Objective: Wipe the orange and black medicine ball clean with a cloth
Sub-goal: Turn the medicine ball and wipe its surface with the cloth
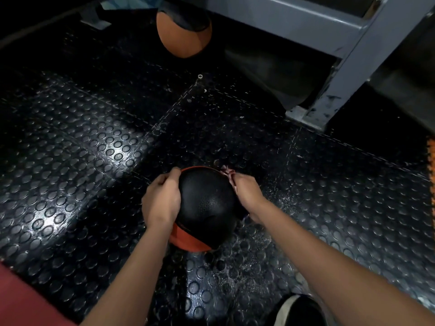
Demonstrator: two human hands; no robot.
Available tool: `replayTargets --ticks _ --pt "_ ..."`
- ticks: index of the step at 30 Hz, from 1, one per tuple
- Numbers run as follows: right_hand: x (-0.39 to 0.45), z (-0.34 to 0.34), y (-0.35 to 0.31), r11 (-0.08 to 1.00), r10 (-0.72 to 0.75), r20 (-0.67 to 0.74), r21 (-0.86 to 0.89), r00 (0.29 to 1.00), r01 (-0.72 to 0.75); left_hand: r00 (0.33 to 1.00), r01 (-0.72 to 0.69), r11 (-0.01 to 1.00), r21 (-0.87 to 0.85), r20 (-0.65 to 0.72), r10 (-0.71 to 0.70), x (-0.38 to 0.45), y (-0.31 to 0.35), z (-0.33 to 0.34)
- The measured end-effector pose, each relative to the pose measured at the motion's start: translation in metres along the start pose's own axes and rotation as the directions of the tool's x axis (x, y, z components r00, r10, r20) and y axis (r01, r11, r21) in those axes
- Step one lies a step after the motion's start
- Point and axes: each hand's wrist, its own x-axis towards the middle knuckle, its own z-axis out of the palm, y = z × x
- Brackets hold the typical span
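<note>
**Ball held and wiped on studded gym floor**

Black rubber flooring (94,142) with raised round studs fills the view, glossy where light falls on it. Low in the middle of it the ball (206,208) is seen, its black panel turned upward, with orange showing along the far rim and at the near underside. Whether it rests on the floor or is lifted just off it cannot be told.

The ball is clasped on its left side by the left hand (161,201), the fingers curled over the far upper edge and the palm laid against the surface. On the opposite side the right hand (247,192) is pressed to the ball, and a small pinkish cloth (228,172) is gripped in its fingers, bunched between hand and ball at the far right edge. Both forearms are bare.

Near the right forearm, at the bottom edge, a dark shoe (296,309) with a pale rim is seen. Beside the left forearm, in the bottom left corner, a red surface (26,302) is cut off by the frame. Well beyond both hands a second ball (183,31), mostly orange, lies at the top. Far right of it a grey metal frame (348,74) stands on the floor.
</note>
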Motion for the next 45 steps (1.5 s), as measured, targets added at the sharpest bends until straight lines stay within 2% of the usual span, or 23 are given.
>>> replayTargets --ticks 3,5,7,9,11,13,15,17,20,22,25,30,34,37,40,43,45 --pt "0.003 -0.007 0.017 0.970 0.228 0.018 -0.093 0.974 -0.225 1.000 0.007 1.000 0.013 0.015 -0.007 0.004 0.004 0.002" --pt "0.003 -0.004 0.023 0.975 0.219 -0.024 -0.036 0.975 -0.220 1.000 0.001 0.999 0.034 0.014 -0.001 0.007 0.006 0.003" --pt "0.002 0.003 0.023 0.992 0.105 -0.098 0.085 0.990 -0.096 1.000 -0.004 0.999 0.054 0.004 0.004 0.010 0.006 0.003" --pt "-0.011 0.010 0.015 0.991 -0.044 -0.141 0.120 0.989 0.061 1.000 -0.005 0.998 0.061 -0.003 0.005 0.015 0.003 0.003" --pt "-0.023 0.015 0.013 0.957 -0.278 -0.137 0.046 0.951 0.286 1.000 0.014 0.998 0.058 0.003 -0.014 0.019 -0.001 0.002" --pt "-0.031 0.020 0.017 0.873 -0.481 -0.090 -0.137 0.872 0.468 0.999 0.051 0.998 0.029 0.003 -0.051 0.022 -0.004 0.000" --pt "-0.032 0.022 0.025 0.833 -0.537 -0.058 -0.197 0.842 0.518 0.998 0.066 0.998 0.010 0.005 -0.067 0.022 -0.006 -0.002" --pt "-0.030 0.022 0.028 0.883 -0.469 -0.088 -0.066 0.879 0.465 0.998 0.058 0.998 0.002 0.007 -0.058 0.022 -0.008 -0.002" --pt "-0.026 0.017 0.024 0.920 -0.263 -0.105 0.272 0.959 0.282 1.000 0.031 0.999 0.013 0.005 -0.031 0.022 -0.008 0.001" --pt "-0.019 0.014 0.028 0.920 -0.167 -0.077 0.346 0.983 0.183 1.000 0.020 0.999 0.029 0.009 -0.020 0.023 -0.008 0.002" --pt "-0.010 0.013 0.028 0.935 -0.069 -0.089 0.342 0.994 0.096 1.000 0.022 0.999 0.027 -0.005 -0.022 0.024 -0.008 0.003" --pt "0.005 0.006 0.035 0.984 0.095 -0.077 0.160 0.992 -0.081 1.000 0.014 0.999 0.045 -0.007 -0.014 0.020 -0.007 0.003" --pt "0.002 -0.003 0.046 0.972 0.226 -0.017 0.063 0.974 -0.225 1.000 0.016 1.000 0.023 -0.004 -0.016 0.021 -0.007 0.003" --pt "0.001 -0.005 0.046 0.951 0.299 0.002 0.076 0.954 -0.299 1.000 0.006 1.000 0.028 0.004 -0.006 0.021 -0.007 0.003" --pt "0.001 -0.002 0.037 0.975 0.217 0.001 0.058 0.976 -0.216 0.999 0.034 0.999 0.006 0.004 -0.034 0.019 -0.006 -0.001" --pt "0.001 0.003 0.019 0.995 0.003 -0.057 0.102 0.998 0.003 0.999 0.030 1.000 -0.006 0.013 -0.030 0.015 -0.004 -0.004" --pt "-0.006 0.008 0.000 0.982 -0.166 -0.115 0.075 0.979 0.176 0.999 0.034 0.999 -0.006 0.021 -0.034 0.013 -0.003 -0.005"
